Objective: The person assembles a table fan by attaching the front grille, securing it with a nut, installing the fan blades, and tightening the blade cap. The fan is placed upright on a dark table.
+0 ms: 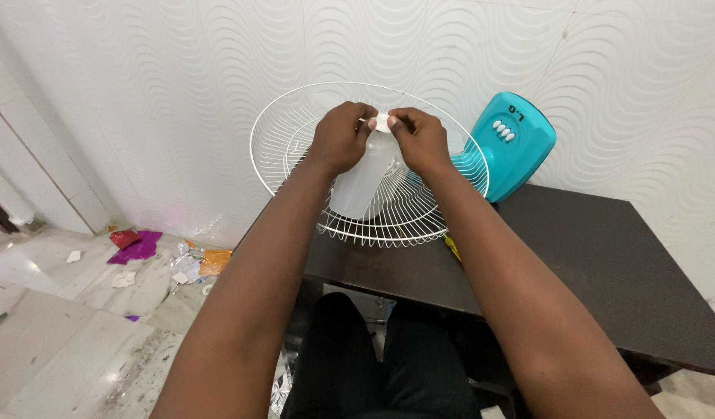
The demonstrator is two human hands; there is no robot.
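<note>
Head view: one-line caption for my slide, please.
Left hand and right hand pinch a small white piece above a white fan blade inside the wire fan guard on a dark table.

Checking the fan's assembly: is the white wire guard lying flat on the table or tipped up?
Tipped up. The white wire guard leans on its lower rim on the dark table.

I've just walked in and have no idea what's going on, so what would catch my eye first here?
Most likely the big white wire fan guard tilted up on the dark table against the wavy white wall. The left hand and right hand meet before it, pinching a small white piece above a translucent fan blade. A bright teal fan base leans behind, at the right.
</note>
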